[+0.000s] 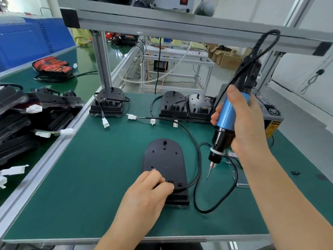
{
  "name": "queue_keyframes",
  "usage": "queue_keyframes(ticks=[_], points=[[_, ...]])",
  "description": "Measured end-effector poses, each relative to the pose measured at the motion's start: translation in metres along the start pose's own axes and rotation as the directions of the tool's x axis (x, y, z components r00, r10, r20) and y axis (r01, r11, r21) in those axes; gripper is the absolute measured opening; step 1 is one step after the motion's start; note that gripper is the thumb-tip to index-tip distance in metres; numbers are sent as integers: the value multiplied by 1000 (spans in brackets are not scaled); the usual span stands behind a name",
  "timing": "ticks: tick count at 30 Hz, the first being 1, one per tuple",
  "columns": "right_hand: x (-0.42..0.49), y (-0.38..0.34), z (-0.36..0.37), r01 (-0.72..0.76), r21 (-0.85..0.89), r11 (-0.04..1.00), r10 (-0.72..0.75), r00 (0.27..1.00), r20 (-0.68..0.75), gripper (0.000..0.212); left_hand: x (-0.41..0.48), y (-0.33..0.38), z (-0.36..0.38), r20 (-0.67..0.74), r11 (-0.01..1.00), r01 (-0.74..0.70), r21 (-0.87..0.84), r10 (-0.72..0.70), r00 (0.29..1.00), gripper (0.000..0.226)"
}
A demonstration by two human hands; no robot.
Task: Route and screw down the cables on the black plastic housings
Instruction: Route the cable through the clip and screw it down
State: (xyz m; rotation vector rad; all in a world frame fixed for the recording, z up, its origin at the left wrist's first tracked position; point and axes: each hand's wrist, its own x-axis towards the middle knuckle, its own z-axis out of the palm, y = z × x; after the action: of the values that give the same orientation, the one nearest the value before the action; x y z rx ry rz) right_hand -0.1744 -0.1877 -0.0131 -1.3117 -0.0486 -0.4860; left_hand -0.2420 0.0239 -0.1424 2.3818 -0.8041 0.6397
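A black plastic housing (164, 159) lies flat on the green mat (100, 177) in front of me. My left hand (146, 193) rests on its near end, fingers pinched on the cable clamp beside a screw hole. A black cable (197, 159) leaves the housing's right side and loops across the mat. My right hand (246, 121) grips a blue and black electric screwdriver (224, 127), held upright. Its bit tip hangs above the mat, right of the housing and apart from it.
Three more housings with cables and white connectors stand at the mat's far edge: one left (108, 103), two right (173, 105). A pile of housings (36, 112) fills the conveyor at left. A grey box (270, 112) sits behind my right hand. An aluminium frame (180, 24) runs overhead.
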Motion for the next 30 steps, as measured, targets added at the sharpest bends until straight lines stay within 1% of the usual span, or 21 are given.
queue_keyframes(ticks=[3,6,9,14,18,20,22,25,30], points=[[2,2,-28,-61,-17,998,59,993,-104,23,0,-1,2,-13,1000,-9,-11,9,1000,32],[-2,4,-53,-136,6,991,136,978,-158,30,0,-3,3,-21,1000,-5,-27,5,1000,37],[-6,2,-75,-232,45,972,236,949,-207,32,-1,-4,4,-33,999,-16,-29,15,999,35],[-7,-5,-111,-387,155,909,416,859,-298,18,0,-5,5,-60,999,-43,-21,42,997,33],[-3,-10,-142,-451,134,882,469,815,-341,11,0,-6,7,-113,997,-69,-20,67,991,23],[-1,-9,-157,-493,62,868,482,804,-347,9,1,-7,7,-143,996,-83,-30,78,987,13],[2,-5,-170,-542,-74,837,481,793,-373,18,2,-7,8,-165,995,-97,-36,90,982,7],[6,5,-184,-599,-268,754,467,777,-422,26,2,-8,11,-180,994,-106,-38,97,979,5],[11,25,-208,-645,-432,631,426,753,-502,23,1,-11,14,-184,993,-117,-35,109,977,4]])
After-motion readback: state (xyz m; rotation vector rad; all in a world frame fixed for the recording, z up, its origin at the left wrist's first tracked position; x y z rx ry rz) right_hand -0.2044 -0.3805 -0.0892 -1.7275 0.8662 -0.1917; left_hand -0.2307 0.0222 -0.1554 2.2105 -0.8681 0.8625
